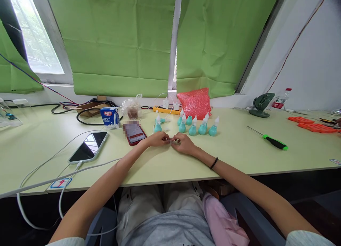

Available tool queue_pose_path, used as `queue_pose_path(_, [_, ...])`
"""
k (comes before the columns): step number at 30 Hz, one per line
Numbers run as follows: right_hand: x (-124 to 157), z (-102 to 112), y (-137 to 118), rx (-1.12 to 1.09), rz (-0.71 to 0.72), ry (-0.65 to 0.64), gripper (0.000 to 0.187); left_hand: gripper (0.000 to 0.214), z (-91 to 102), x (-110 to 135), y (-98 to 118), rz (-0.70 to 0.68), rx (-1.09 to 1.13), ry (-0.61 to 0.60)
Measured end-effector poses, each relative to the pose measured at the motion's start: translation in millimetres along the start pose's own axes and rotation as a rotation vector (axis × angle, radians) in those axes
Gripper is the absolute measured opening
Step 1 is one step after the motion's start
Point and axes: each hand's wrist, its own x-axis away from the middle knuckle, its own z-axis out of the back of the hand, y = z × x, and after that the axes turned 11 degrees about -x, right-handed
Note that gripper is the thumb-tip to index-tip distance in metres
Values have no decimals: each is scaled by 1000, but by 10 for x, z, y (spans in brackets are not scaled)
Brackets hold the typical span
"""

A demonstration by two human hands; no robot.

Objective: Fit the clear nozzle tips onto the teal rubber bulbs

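Note:
My left hand [159,139] and my right hand [183,143] meet above the table, fingertips pinched together around a small pale piece [171,141], too small to name. Just behind them stand several turquoise squeeze bulbs with whitish pointed tips, such as one bulb [192,130] and another at the right end [212,130]. A further tipped bulb [157,127] stands right behind my left hand, with another turquoise bulb [160,120] lying behind it. Among the group is a turquoise piece without a tip [189,120].
Left of my hands lie a red-cased phone [135,134] and a charging phone [88,147]; a milk carton [110,118] stands behind. White cables [87,168] cross the left side. A red bubble-wrap bag [195,102] is at the back; a screwdriver [274,142] and small fan [261,104] are right.

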Motion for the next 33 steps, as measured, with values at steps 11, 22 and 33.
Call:
queue_pose_path(11, [-34, 76, -18, -97, -75, -2, 21, 26, 18, 5, -1, 44, 88, 35])
queue_pose_path(22, [-42, 87, -54, -73, 49, 78, 20, 36, 57, -1, -5, 35, 243, 8])
queue_pose_path(33, [-34, 83, -80, -97, 58, 79, 20, 32, 62, 1, -13, -12, 340, 11])
